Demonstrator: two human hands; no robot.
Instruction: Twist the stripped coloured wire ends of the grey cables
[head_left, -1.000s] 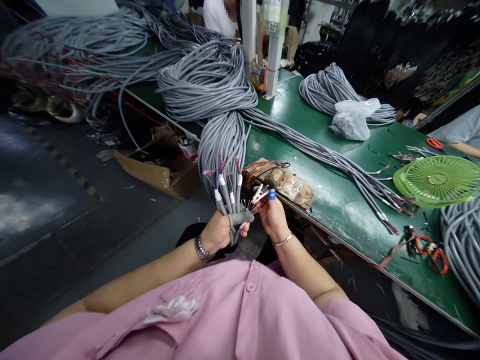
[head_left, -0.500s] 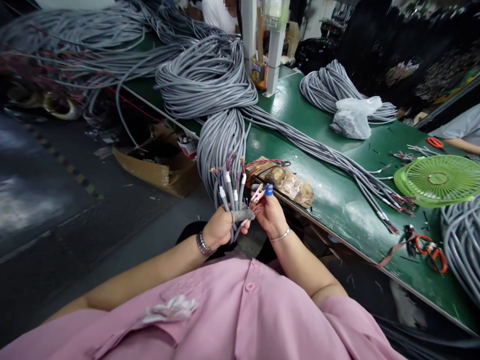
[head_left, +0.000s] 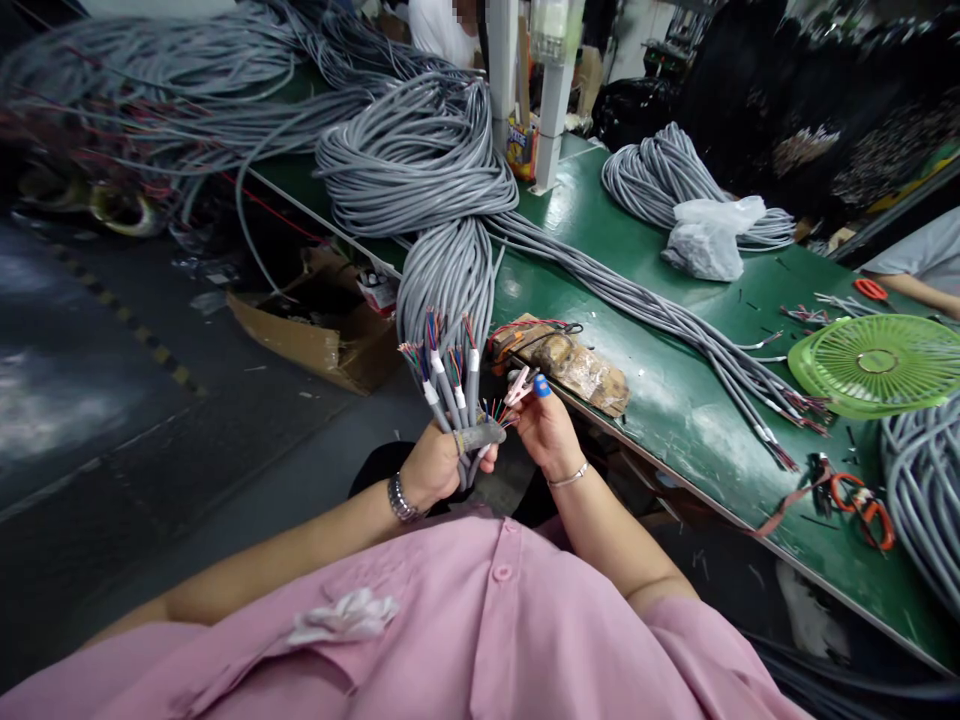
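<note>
My left hand is closed around a bunch of grey cables whose stripped ends fan upward, showing coloured inner wires. Its thumb wears a grey finger cot and presses on the bunch. My right hand sits right beside it, fingers pinched on a small pink clip at the wire ends; one fingertip is wrapped in blue tape. The cables run up from my hands to a thick grey bundle hanging over the edge of the green table.
Big coils of grey cable cover the table's far left, another coil with a white plastic bag lies behind. A taped wooden block, a green fan grille, orange-handled cutters, a cardboard box on the floor, another person's arm.
The fanned cable ends in my left hand shifted slightly left and up again; both hands stayed together at the wire tips, with the view moving a little.
</note>
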